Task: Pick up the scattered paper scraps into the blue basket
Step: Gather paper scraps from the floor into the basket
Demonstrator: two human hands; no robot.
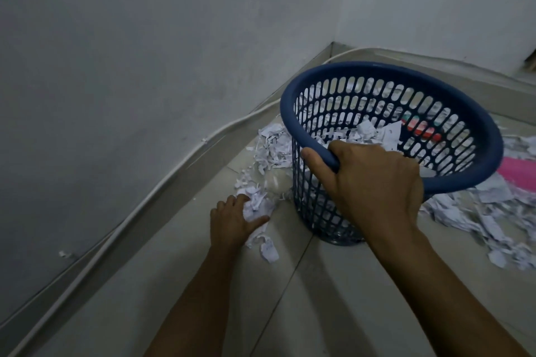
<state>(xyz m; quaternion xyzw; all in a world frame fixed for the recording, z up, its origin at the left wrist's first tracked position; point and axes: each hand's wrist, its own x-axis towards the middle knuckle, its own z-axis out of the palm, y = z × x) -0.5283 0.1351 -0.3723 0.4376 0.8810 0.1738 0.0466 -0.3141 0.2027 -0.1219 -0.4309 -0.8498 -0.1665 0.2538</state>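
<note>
1. The blue basket (391, 136) stands on the floor (333, 298) near the corner of the room. It leans a little toward the person.
2. The right hand (374, 185) grips the near edge of the basket. The thumb is on the outside of the rim and the fingers curl over it to the inside.
3. Inside the basket there are white paper scraps already. Something red and green shows through the holes on the far side, but it is too blurry to tell what it is.
4. The left hand (235, 220) is down on the floor, left of the basket. Its fingers and thumb are closing around a small bunch of scraps (255, 206).
5. More paper scraps (272, 148) lie in a heap on the floor just left of the basket, close to the wall (116, 66).
6. A few loose bits (268, 249) lie near the left hand, a little closer to the person.
7. Another big mess of scraps (481, 217) lies on the floor to the right of the basket.
8. A pink thing (519, 177) lies on the floor on the right, behind the basket rim.
9. A white cable (145, 206) runs along the bottom of the wall.
</note>
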